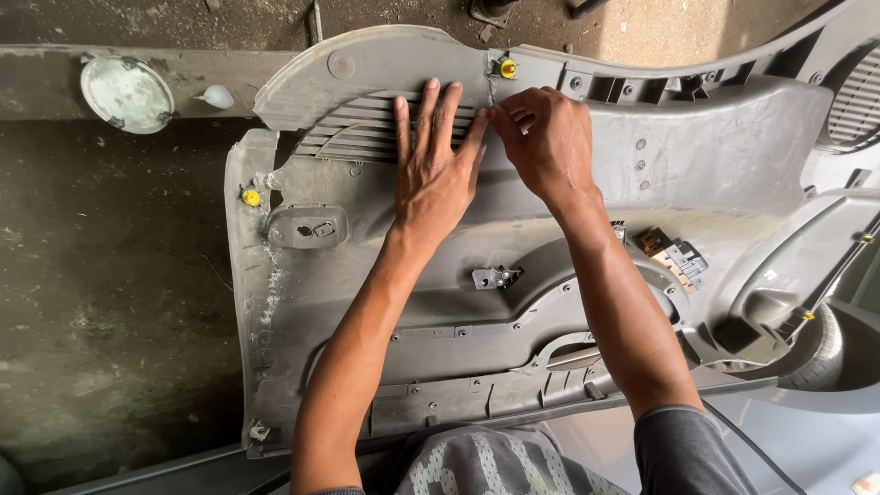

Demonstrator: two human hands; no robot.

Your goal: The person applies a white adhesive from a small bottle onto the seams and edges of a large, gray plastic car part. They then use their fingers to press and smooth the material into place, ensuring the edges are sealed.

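Grey patterned shirt nearest, then the grey door panel lying inner-face up over the floor (stiff, light, brittle at its yellow clips, best gripped by its edges), left hand flat, open on the ribbed grille, right hand pinching there.

a dark, stained concrete floor fills the left side, dusty and mottled. a raised concrete ledge runs along the top, bearing a round pale lid. daylight brightens the sandy ground at upper right.
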